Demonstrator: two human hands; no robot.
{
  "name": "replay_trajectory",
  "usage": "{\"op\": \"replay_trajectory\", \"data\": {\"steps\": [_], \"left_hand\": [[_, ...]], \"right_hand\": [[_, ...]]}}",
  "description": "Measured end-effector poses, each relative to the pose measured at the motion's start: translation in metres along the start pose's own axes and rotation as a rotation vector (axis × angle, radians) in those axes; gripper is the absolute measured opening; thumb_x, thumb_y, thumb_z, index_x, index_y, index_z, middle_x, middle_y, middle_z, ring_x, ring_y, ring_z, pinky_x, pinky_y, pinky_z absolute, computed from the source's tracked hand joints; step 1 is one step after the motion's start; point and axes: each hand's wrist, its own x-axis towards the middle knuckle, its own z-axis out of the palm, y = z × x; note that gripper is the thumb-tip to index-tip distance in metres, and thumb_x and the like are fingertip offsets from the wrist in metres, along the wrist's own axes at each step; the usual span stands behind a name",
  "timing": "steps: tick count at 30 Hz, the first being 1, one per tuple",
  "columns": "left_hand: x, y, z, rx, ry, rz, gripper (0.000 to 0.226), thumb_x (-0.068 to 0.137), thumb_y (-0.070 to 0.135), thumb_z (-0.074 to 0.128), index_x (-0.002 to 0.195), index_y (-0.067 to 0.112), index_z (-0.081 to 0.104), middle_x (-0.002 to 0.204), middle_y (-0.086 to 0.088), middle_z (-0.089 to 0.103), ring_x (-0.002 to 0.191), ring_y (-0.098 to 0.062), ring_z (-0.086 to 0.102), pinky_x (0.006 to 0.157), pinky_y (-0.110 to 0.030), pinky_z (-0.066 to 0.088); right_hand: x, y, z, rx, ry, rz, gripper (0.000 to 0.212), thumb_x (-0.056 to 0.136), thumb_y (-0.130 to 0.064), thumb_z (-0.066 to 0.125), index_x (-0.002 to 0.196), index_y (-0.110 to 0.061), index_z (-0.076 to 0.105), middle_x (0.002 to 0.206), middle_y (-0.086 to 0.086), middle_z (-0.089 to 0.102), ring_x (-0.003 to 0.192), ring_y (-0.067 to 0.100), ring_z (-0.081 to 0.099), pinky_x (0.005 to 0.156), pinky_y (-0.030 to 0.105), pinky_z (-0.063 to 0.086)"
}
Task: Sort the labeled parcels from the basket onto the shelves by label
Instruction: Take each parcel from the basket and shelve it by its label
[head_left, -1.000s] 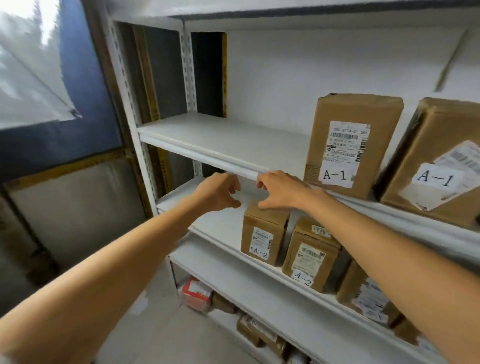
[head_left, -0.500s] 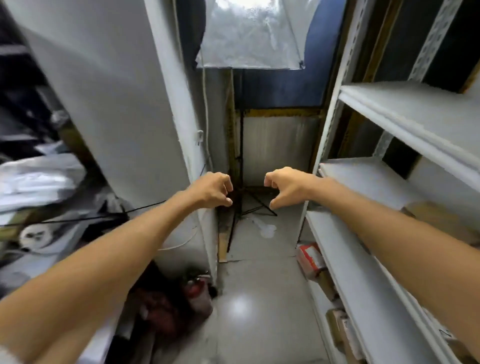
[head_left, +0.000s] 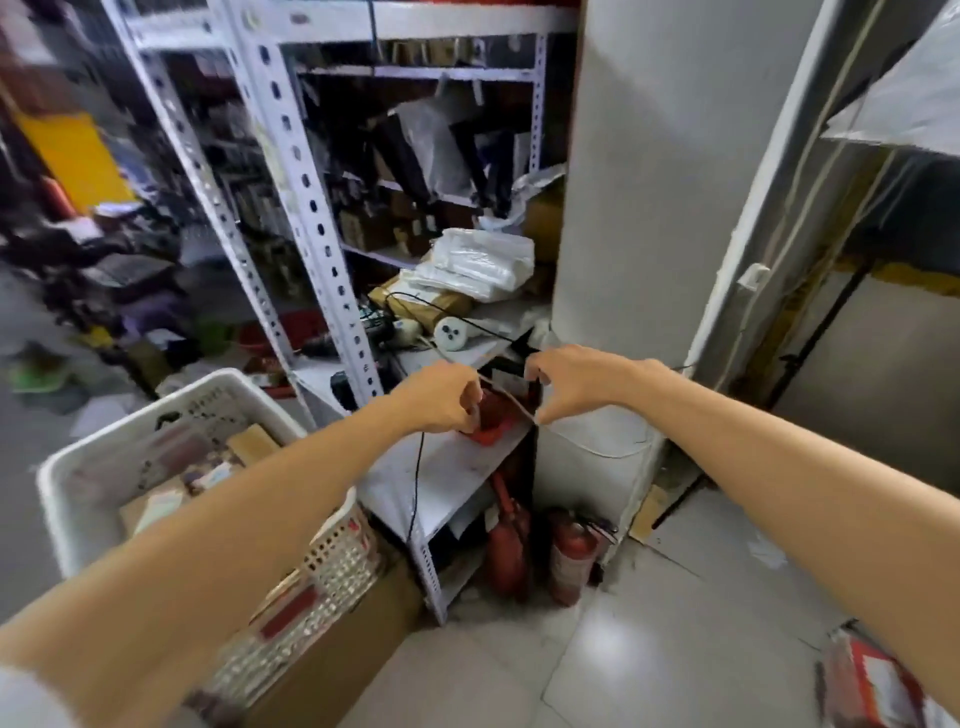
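Basket (head_left: 49, 480) below-left of left grip (head_left: 441, 397) | right grip (head_left: 576, 382) alongside | both loosely curled, empty

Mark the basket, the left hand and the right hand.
basket (head_left: 52, 499): head view, left rim.
left hand (head_left: 441, 397): head view, back of hand.
right hand (head_left: 576, 382): head view, back of hand.
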Motion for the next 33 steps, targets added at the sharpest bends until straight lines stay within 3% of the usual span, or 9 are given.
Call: {"op": "replay_trajectory", "data": {"steps": [3, 9, 15, 21, 24, 28, 33], "left_hand": [[-0.046, -0.05, 0.001, -0.055, 0.016, -0.135, 0.032, 0.078, 0.022, 0.075, 0.106, 0.012, 0.062, 0.095, -0.002, 0.062, 0.088, -0.02, 0.059, 0.076, -0.034, 0.049], [-0.121, -0.116, 0.013, -0.104, 0.008, -0.301, 0.037, 0.081, 0.023, 0.074, 0.114, 0.012, 0.062, 0.106, -0.003, 0.065, 0.1, -0.023, 0.061, 0.084, -0.032, 0.049], [-0.183, -0.164, 0.035, -0.126, 0.042, -0.424, 0.038, 0.077, 0.028, 0.075, 0.11, 0.017, 0.059, 0.111, -0.006, 0.065, 0.1, -0.026, 0.061, 0.085, -0.039, 0.053], [-0.232, -0.222, 0.046, -0.239, 0.093, -0.588, 0.038, 0.077, 0.024, 0.076, 0.109, 0.014, 0.06, 0.103, -0.002, 0.06, 0.101, -0.023, 0.059, 0.082, -0.032, 0.048], [-0.244, -0.249, 0.048, -0.282, 0.081, -0.641, 0.036, 0.079, 0.02, 0.074, 0.112, 0.01, 0.061, 0.104, -0.004, 0.062, 0.1, -0.023, 0.06, 0.083, -0.034, 0.051], [-0.243, -0.292, 0.051, -0.334, 0.127, -0.722, 0.033, 0.074, 0.015, 0.074, 0.105, 0.01, 0.063, 0.102, -0.005, 0.068, 0.092, -0.022, 0.065, 0.082, -0.039, 0.055], [-0.221, -0.347, 0.049, -0.348, 0.086, -0.813, 0.025, 0.076, 0.014, 0.075, 0.098, 0.012, 0.065, 0.091, -0.002, 0.06, 0.085, -0.02, 0.058, 0.073, -0.028, 0.047]], "right_hand": [[0.025, -0.06, 0.004, -0.054, -0.028, -0.123, 0.05, 0.078, -0.035, 0.073, 0.113, -0.006, 0.053, 0.108, 0.007, 0.058, 0.096, 0.026, 0.054, 0.074, 0.034, 0.043], [0.052, -0.165, 0.028, -0.115, -0.148, -0.294, 0.061, 0.085, -0.039, 0.068, 0.133, -0.01, 0.044, 0.124, 0.004, 0.05, 0.1, 0.019, 0.045, 0.081, 0.031, 0.039], [0.075, -0.24, 0.046, -0.134, -0.129, -0.352, 0.065, 0.083, -0.04, 0.069, 0.133, -0.01, 0.043, 0.131, 0.01, 0.049, 0.114, 0.027, 0.049, 0.093, 0.04, 0.046], [0.106, -0.296, 0.057, -0.178, -0.168, -0.41, 0.065, 0.082, -0.04, 0.07, 0.134, -0.01, 0.046, 0.132, 0.01, 0.052, 0.115, 0.028, 0.053, 0.096, 0.041, 0.048], [0.136, -0.318, 0.062, -0.199, -0.187, -0.44, 0.059, 0.078, -0.04, 0.072, 0.124, -0.008, 0.053, 0.121, 0.012, 0.059, 0.106, 0.029, 0.058, 0.09, 0.046, 0.052], [0.187, -0.346, 0.067, -0.181, -0.2, -0.504, 0.06, 0.08, -0.035, 0.072, 0.13, -0.01, 0.05, 0.122, 0.008, 0.056, 0.109, 0.025, 0.054, 0.086, 0.035, 0.048], [0.266, -0.374, 0.079, -0.212, -0.259, -0.593, 0.054, 0.078, -0.034, 0.073, 0.121, -0.009, 0.053, 0.116, 0.006, 0.06, 0.102, 0.026, 0.058, 0.087, 0.04, 0.052]]}}
